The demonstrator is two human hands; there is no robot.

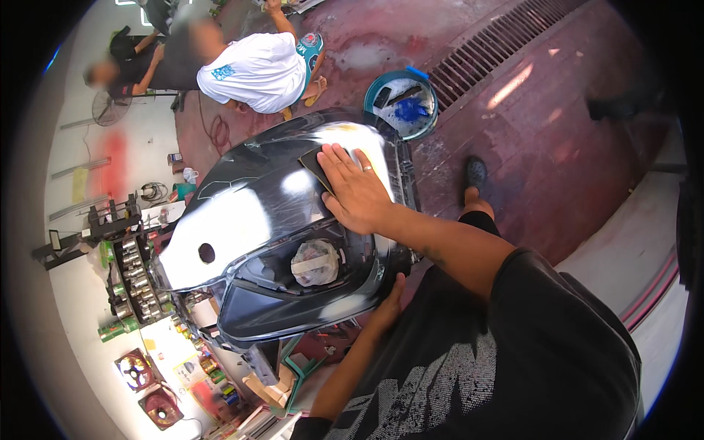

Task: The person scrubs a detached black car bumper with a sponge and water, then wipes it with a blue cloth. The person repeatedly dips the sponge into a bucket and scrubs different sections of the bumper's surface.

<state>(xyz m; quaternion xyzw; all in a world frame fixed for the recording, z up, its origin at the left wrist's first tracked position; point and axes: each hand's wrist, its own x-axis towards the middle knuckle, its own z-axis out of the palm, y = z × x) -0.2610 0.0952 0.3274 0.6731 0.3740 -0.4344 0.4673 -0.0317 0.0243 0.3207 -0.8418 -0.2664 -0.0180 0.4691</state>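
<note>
Head view: the right hand [358, 192], fingers [334, 163] extended, flattens a dark sheet [314, 171] against the central bumper [277, 213]; the left hand [391, 304] is at its near edge, grip hidden. Apparently sanding; the next stroke calls for even pressure.

Car bumper [282, 209]: black, broken by broad white patches; yellow tinge on the white at its upper right, pale thin outline traced on the dark upper part. Abrasive sheet [313, 169]: dark olive-brown. Plastic-wrapped bundle [315, 264]: milky, translucent, cream band across. Bucket [368, 94]: teal; inside, whitish liquid and a vivid blue cloth [411, 111]. Floor [528, 176]: mottled maroon, paler greyish blotches. Drain grate [477, 62]: dark, striped by parallel bars. Wearer's T-shirt [543, 330]: black, speckled pale-grey lettering. Co-worker's T-shirt [257, 70]: white, turquoise print on back; shorts [312, 50] teal, patterned. Wall [70, 150]: off-white, with red and yellow patches.
</note>
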